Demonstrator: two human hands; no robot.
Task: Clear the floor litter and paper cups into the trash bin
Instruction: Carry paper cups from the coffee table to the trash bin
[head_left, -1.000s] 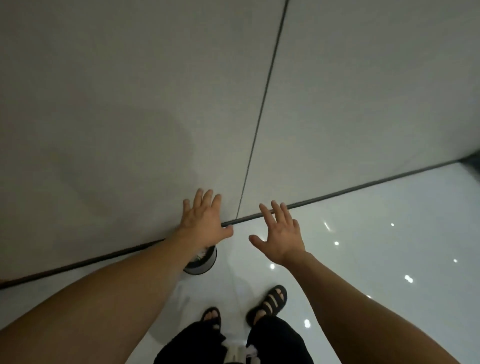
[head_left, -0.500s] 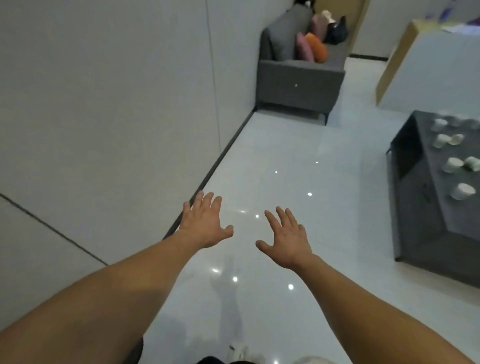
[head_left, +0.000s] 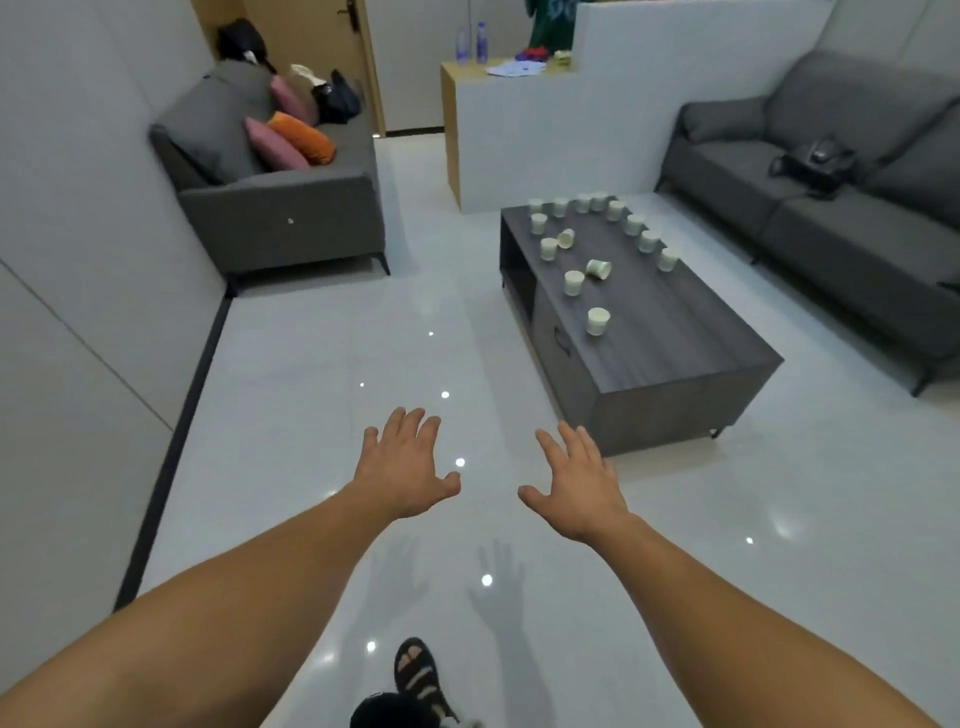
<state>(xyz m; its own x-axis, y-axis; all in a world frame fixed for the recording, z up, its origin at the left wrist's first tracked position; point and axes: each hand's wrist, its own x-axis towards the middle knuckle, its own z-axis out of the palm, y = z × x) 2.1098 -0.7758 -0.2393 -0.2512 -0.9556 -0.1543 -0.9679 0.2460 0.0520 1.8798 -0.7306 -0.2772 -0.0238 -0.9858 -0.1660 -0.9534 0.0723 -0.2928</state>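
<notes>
Ahead, our left grip (head_left: 408, 467) and right grip (head_left: 579, 483), both bare hands, hang spread wide above the floor, fingers straight, palms down, holding nothing and well apart from any cup. Beneath them the glossy white tiled floor (head_left: 311, 389) mirrors ceiling lights as bright dots and carries the faint shadows of both hands.

To the right stands the low, boxy bench of dark grey wood-grain board (head_left: 675, 332), on thin dark legs, with an open niche at its far left end. The small pale paper cups (head_left: 597, 321), short tapered cylinders, all sit on its top: more than a dozen, mostly standing, strung in a loose arc, two tipped on their sides near the middle.

A grey fabric sofa (head_left: 280, 218) against the left wall bears pink and orange cushions (head_left: 304, 137); a second grey fabric sofa (head_left: 831, 223) on the right runs out of the frame.

A black object (head_left: 815, 161) on that second sofa is too indistinct for us to name. Our black strapped sandal (head_left: 415, 670) shows at the bottom edge, partly cut off.
</notes>
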